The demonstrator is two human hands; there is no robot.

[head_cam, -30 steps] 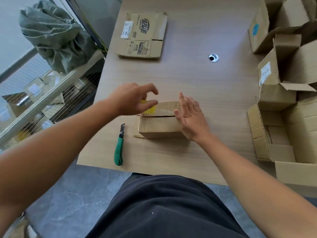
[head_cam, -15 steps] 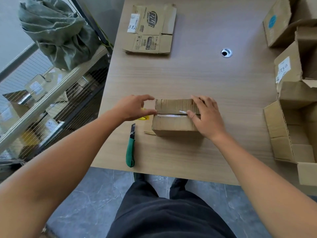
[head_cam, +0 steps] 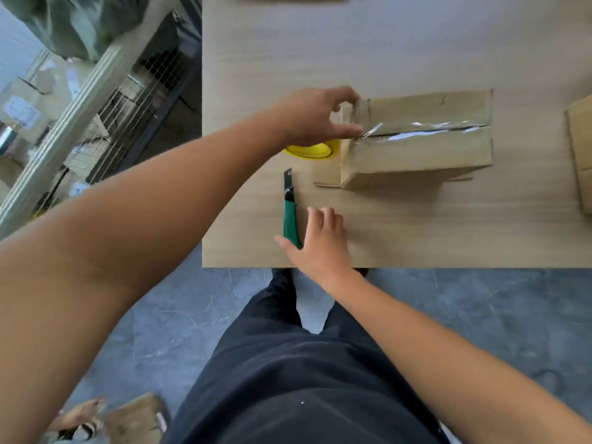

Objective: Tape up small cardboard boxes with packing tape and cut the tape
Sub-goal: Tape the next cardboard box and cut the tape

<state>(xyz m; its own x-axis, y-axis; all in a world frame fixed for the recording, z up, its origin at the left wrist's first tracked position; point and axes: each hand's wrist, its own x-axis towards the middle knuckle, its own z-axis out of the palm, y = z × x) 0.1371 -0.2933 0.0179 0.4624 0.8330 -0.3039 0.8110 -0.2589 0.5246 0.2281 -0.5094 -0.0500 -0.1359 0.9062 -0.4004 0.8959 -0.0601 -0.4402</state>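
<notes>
Tape [head_cam: 426,131] already runs along the seam of the box [head_cam: 416,152], which sits mid-table [head_cam: 416,225], so cutting is the step in hand. The left grip [head_cam: 315,118] curls over the yellow roll [head_cam: 315,149] at the box's left end, thumb pinning the strip. The right grip [head_cam: 322,241], fingers spread, is at the knife [head_cam: 290,219] by the near edge; contact is unclear. The next move likely calls for closing on the handle and slicing between roll and box.

Wooden table [head_cam: 416,43]; wire-mesh rack [head_cam: 105,100] left of it; green sack [head_cam: 73,24]; grey floor [head_cam: 480,315].
</notes>
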